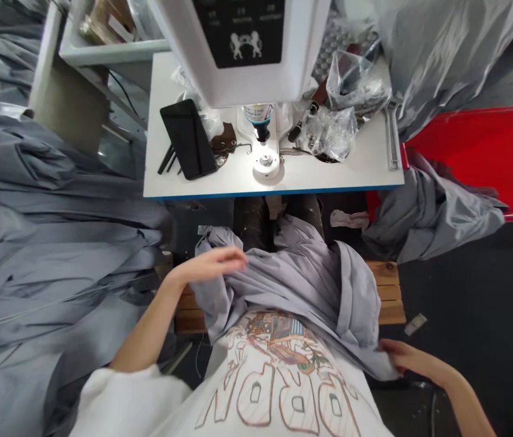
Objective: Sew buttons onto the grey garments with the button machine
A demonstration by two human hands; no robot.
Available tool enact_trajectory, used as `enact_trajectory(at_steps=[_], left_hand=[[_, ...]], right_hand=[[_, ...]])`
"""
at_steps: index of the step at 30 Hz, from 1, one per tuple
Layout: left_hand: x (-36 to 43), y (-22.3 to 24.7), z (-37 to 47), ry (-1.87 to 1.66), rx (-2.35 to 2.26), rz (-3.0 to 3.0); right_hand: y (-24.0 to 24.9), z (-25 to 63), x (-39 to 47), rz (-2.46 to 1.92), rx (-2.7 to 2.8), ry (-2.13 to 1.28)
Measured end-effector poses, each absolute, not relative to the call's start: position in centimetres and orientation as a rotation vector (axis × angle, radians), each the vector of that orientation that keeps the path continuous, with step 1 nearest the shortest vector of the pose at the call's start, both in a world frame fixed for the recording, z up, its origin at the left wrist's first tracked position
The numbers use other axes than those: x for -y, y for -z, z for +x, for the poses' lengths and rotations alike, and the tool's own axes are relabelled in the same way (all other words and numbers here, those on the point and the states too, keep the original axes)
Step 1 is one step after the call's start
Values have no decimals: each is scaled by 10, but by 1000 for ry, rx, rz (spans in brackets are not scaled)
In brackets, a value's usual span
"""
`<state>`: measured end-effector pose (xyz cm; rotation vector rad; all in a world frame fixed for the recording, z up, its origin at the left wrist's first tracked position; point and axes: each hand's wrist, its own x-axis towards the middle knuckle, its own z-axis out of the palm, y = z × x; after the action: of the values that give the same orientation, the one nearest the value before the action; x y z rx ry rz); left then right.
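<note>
Grey fabric lies draped and creased across my lap. Over its left part is my left hand, fingers stretched out and slightly blurred, holding nothing. Whether it touches the cloth I cannot tell. Low on the right, my right hand is closed on the edge of the same fabric, its fingertips partly hidden by the cloth. Ahead on the table stands a white press-like machine with a dark panel. Its round white base carries a small metal die, with a black tip just above.
A white table holds a black phone, plastic bags of small parts and an adjustable wrench. Heaped grey fabric fills the left side. On the right are a red tray and more grey cloth.
</note>
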<state>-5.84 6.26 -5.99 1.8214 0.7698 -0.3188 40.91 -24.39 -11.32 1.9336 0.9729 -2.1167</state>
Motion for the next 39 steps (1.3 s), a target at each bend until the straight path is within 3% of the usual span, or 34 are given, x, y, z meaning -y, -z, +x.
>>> enact_trajectory(at_steps=[3,6,8,12,16,19,21,25,28,30,32,36,39], left_hand=[[-89,108,-35,288,-1102,2213],[-89,147,-19,398,-1024,2320],[-78,156,-17,476,-877,2368],[-48,146,-27,560,-718,2388],[-26,136,-46,688,-896,2273],[-18,126,-55,704,-1041,2184],[-16,109,-58,559,-1194,2200],[-9,48,-56,-55,-1481,2369],[8,13,-50,-370,-1249,2547],[21,10,-43,-282,-908,2583],[30,21,-36,20,-684,2477],[26,52,-23,577,-813,2084],[2,66,-6,611,-904,2058]], right_hand=[[124,402,207,1906,-956,1645],[117,384,132,2367,-1425,865],[116,358,79,2444,-1926,595],[148,280,4,1843,-2605,766],[193,227,-18,1346,-2671,1067],[193,223,-21,1198,-2638,1124],[171,233,-23,1316,-2637,1106],[89,267,-12,2013,-2834,975],[37,294,27,2192,-3099,772],[26,308,65,2205,-3149,681],[35,319,107,2140,-2976,779],[66,331,159,1758,-2253,1361],[76,322,141,1493,-2049,1674]])
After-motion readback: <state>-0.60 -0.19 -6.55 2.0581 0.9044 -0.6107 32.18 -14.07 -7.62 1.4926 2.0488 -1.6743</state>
